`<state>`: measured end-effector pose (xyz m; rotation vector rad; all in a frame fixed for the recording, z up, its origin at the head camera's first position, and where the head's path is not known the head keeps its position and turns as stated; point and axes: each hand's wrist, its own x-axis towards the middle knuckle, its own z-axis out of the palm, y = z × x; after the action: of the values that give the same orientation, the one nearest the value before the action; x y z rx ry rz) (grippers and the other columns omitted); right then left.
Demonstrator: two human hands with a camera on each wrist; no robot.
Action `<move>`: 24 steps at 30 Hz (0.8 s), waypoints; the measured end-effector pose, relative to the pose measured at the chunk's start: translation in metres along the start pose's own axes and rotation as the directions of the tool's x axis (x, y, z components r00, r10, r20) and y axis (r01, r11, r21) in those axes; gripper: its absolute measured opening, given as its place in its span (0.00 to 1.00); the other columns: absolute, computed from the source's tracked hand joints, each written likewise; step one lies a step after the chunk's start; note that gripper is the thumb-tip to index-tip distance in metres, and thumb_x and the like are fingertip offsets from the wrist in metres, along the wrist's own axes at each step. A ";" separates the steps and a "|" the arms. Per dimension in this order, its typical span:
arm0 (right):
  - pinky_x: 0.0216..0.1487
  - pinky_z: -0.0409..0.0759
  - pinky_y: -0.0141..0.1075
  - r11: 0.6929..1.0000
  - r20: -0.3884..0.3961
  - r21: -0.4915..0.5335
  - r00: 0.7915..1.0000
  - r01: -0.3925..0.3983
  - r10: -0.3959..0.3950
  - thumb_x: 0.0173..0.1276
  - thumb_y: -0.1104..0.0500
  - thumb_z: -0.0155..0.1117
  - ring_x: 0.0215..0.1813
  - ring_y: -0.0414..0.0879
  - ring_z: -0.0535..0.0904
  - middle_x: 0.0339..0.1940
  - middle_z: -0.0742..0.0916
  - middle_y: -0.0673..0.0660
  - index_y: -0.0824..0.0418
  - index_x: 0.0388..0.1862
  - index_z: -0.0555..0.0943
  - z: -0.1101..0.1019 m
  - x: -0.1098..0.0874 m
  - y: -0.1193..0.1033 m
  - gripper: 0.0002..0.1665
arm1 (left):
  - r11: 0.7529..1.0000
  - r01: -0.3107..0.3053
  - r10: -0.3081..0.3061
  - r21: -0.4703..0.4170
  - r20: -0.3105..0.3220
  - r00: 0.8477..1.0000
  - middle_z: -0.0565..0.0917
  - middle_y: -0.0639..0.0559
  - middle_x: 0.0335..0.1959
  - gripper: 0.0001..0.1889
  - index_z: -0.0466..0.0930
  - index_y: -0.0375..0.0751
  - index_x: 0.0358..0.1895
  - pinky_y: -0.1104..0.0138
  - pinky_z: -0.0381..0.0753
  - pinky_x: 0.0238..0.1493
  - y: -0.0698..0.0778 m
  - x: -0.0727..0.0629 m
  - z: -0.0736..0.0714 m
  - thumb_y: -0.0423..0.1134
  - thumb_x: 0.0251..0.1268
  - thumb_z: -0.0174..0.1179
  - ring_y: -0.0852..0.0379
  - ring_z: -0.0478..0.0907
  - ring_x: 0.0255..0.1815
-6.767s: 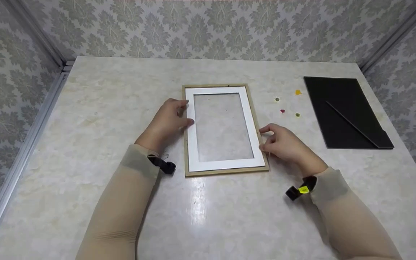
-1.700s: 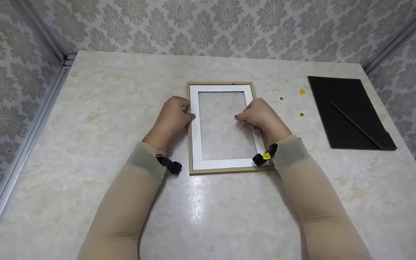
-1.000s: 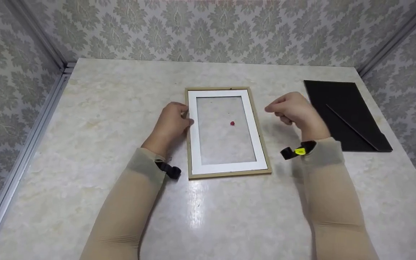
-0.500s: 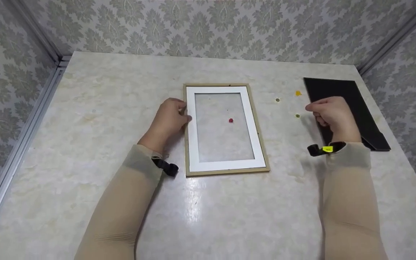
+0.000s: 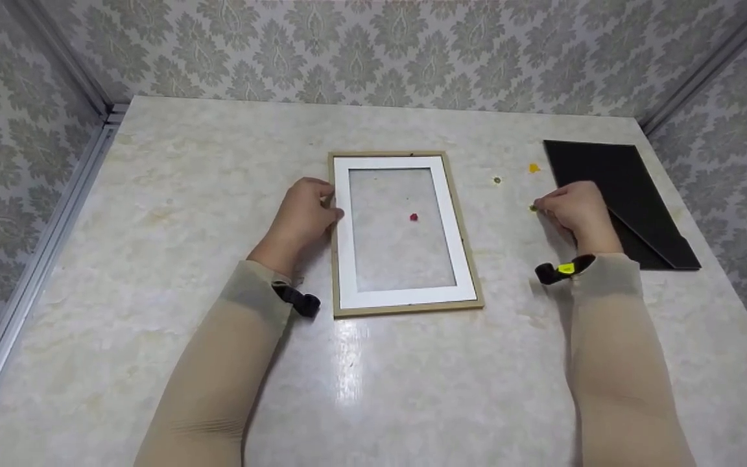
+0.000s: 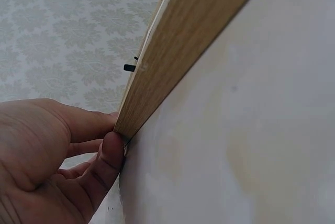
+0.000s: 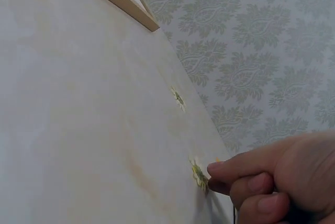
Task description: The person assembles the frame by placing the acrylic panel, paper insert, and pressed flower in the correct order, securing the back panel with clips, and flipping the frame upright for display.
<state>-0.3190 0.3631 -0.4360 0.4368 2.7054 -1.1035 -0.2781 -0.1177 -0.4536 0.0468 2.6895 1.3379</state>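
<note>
My left hand (image 5: 301,217) holds the left side of a wooden picture frame (image 5: 406,312), thumb and fingers right at its edge. The frame lies flat with a white mat border (image 5: 412,297) around clear glass. On the glass sits a small red flower (image 5: 414,217). My right hand (image 5: 574,209) pinches a small white daisy-like flower (image 7: 199,174) between thumb and forefinger, low over the table. Another such flower (image 5: 497,180) and an orange flower (image 5: 533,168) lie nearby. In the left wrist view, small black tabs (image 6: 129,68) stick out along the frame's top.
Right of the flowers lies a black backing board (image 5: 600,165) with a slanting stand flap (image 5: 659,243), partly behind my right hand. The marbled table (image 5: 218,143) ends at patterned wallpaper (image 5: 360,52).
My right hand set the red flower on the glass, moved right, and came down onto the lower-right white flower. My left hand has stayed at the frame's left edge.
</note>
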 end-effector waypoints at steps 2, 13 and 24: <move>0.24 0.76 0.36 1.000 -0.015 0.002 1.000 -0.013 0.013 0.77 0.56 0.74 0.19 0.40 0.74 0.15 0.82 0.44 0.71 0.60 0.91 0.002 0.000 -0.001 0.21 | 1.000 -0.004 0.004 0.000 0.002 1.000 0.73 0.32 0.84 0.25 0.82 0.32 0.77 0.48 0.83 0.81 0.000 0.000 0.000 0.30 0.81 0.67 0.36 0.76 0.81; 0.35 0.83 0.34 0.998 -0.029 0.023 0.998 -0.064 0.065 0.78 0.58 0.70 0.38 0.46 0.82 0.34 0.90 0.47 0.67 0.56 0.92 0.007 -0.001 -0.002 0.16 | 1.000 -0.022 0.022 0.019 -0.004 1.000 0.76 0.32 0.81 0.24 0.84 0.30 0.74 0.48 0.78 0.85 0.002 -0.001 -0.001 0.30 0.79 0.68 0.36 0.75 0.83; 0.23 0.67 0.35 0.962 0.049 0.268 0.998 -0.060 0.049 0.71 0.62 0.69 0.16 0.41 0.63 0.10 0.73 0.43 0.52 0.18 0.85 0.003 -0.002 0.000 0.19 | 0.999 -0.019 0.019 0.031 0.005 1.000 0.75 0.31 0.82 0.23 0.83 0.29 0.74 0.47 0.76 0.86 0.001 0.000 -0.001 0.30 0.80 0.67 0.35 0.73 0.85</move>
<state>-0.3172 0.3602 -0.4379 0.5192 2.4988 -1.4549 -0.2784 -0.1177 -0.4518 0.0783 2.7123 1.3002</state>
